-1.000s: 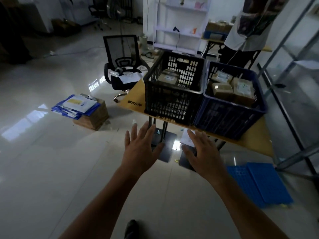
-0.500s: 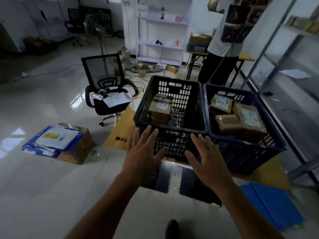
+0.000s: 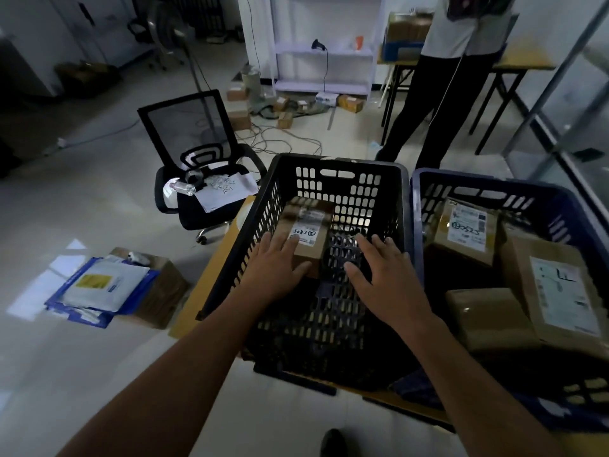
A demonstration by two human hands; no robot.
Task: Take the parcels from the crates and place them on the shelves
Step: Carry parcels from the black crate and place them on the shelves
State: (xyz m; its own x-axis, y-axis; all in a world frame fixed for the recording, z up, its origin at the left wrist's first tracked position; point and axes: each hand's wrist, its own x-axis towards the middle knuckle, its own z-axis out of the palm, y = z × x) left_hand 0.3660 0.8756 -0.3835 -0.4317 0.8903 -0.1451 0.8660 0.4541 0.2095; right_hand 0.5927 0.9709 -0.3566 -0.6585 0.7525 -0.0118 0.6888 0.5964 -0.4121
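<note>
**Q:** How do the two grips stand?

**A:** The left grip [image 3: 276, 270] is spread. Its straight fingers [image 3: 291, 243] lie flat on top of the brown parcel [image 3: 308, 222], with the thumb set apart at the parcel's near edge. Nothing is pinched. The right grip [image 3: 384, 275] is likewise spread, palm down, just beside the parcel and holding nothing. Whether it touches the crate floor cannot be told.

**Q:** Which container are they in?

**A:** Both reach into the black crate [image 3: 336, 159], which has lattice walls and a perforated floor. It holds that one parcel, close to its left wall, with a white handwritten label facing up.

**Q:** And the neighbouring container?

**A:** The blue crate [image 3: 478, 183] stands just beside it on the right and holds three parcels. A labelled box [image 3: 464, 229] is at the far side, a large flat box [image 3: 553, 288] is against the right wall, and a plain taped box [image 3: 487, 315] is nearest.

**Q:** What carries the crates, and what lies around them?

**A:** Both crates sit on a yellow-topped table [image 3: 201, 291]. To its left an office chair [image 3: 197, 179] bears papers and a clear bottle. On the floor, a carton [image 3: 164, 291] is topped with blue-and-white mailers [image 3: 102, 288]. Behind the crates a second person [image 3: 425, 94] stands by another table. A white shelf unit [image 3: 324, 51] is at the back wall, and a metal shelf frame [image 3: 560, 74] rises at the far right.
</note>
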